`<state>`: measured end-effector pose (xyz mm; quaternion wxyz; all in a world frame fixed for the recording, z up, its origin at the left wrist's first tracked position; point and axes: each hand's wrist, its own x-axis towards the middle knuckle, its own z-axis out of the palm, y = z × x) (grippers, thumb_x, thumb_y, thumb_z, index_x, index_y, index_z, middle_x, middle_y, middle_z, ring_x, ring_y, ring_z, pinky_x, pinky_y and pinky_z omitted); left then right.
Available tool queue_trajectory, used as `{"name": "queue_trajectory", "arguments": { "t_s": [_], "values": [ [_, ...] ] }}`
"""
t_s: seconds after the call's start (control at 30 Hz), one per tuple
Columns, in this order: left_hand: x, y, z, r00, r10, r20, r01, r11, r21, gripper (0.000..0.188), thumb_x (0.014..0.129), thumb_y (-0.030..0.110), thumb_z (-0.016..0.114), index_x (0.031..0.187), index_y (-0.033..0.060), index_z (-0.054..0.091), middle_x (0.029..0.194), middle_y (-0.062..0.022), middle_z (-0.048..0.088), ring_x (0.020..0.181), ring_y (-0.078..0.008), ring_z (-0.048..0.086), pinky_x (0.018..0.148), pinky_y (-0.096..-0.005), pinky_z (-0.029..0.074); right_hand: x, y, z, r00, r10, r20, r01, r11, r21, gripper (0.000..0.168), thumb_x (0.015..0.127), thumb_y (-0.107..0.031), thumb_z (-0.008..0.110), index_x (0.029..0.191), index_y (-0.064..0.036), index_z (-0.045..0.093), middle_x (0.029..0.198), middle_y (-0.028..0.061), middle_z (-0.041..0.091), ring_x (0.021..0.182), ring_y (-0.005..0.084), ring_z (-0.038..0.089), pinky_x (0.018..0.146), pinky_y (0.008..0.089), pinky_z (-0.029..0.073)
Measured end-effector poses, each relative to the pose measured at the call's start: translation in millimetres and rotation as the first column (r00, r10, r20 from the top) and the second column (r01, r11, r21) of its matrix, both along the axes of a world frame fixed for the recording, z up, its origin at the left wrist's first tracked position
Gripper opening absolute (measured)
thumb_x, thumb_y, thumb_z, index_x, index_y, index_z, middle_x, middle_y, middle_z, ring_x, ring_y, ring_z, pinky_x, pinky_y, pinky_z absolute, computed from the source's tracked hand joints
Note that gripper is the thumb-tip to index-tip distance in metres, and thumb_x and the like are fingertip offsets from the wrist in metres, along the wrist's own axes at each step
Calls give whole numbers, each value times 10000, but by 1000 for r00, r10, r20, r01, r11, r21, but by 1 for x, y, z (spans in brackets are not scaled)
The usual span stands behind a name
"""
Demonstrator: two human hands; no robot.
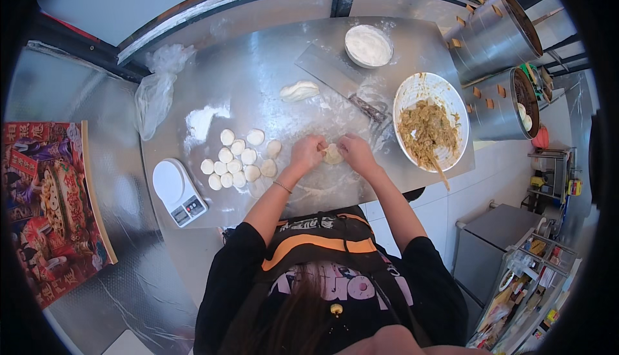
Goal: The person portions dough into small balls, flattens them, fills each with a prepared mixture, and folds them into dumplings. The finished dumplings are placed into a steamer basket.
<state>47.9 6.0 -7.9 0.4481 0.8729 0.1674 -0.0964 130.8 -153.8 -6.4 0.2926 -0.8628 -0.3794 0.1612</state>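
Between my two hands, just above the steel table (300, 195), is a small round of dough (332, 155) with its edge partly gathered. My left hand (308, 153) pinches its left side, and my right hand (355, 152) grips the right side; the fingertips hide parts of it. Left of my left hand lie several floury dough pieces (234, 166), with two flatter ones nearest the wrist. Right of my right hand stands a white bowl (400, 127) of brownish minced filling (428, 125), a wooden stick (440, 173) leaning out over its rim.
Farther back are a dough lump (299, 91), a broad cleaver (329, 68) with its handle towards the filling, and a bowl of flour (369, 46). A white digital scale (180, 192) sits front left, a plastic bag (157, 94) back left. Steel steamer drums (500, 106) stand at the right.
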Motion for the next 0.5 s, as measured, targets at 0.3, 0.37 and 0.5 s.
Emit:
{"name": "queue_trajectory", "arguments": {
  "t_s": [0.3, 0.37, 0.5],
  "values": [
    [-29, -17, -1, 978, -46, 204, 20, 992, 126, 217, 730, 66, 596, 943, 93, 563, 976, -93, 526, 838, -297, 575, 723, -392, 483, -17, -26, -9, 981, 109, 162, -126, 987, 99, 176, 731, -68, 591, 902, -52, 552, 916, 109, 534, 885, 312, 513, 726, 395, 456],
    [-39, -18, -2, 959, -90, 269, 61, 992, 114, 276, 724, 53, 600, 992, 72, 537, 1021, -108, 493, 881, -305, 558, 755, -396, 477, -23, -29, -3, 978, 115, 175, -142, 979, 147, 164, 745, -72, 571, 906, -51, 542, 948, 112, 520, 925, 310, 512, 738, 398, 465],
    [-39, -21, -7, 892, -160, 423, 71, 974, 217, 380, 702, 16, 622, 1063, 50, 504, 1052, -118, 468, 891, -293, 537, 767, -384, 463, -24, -30, -5, 974, 115, 194, -137, 985, 107, 193, 718, -62, 598, 901, -40, 539, 961, 111, 522, 937, 315, 503, 769, 396, 455]
  ]
}}
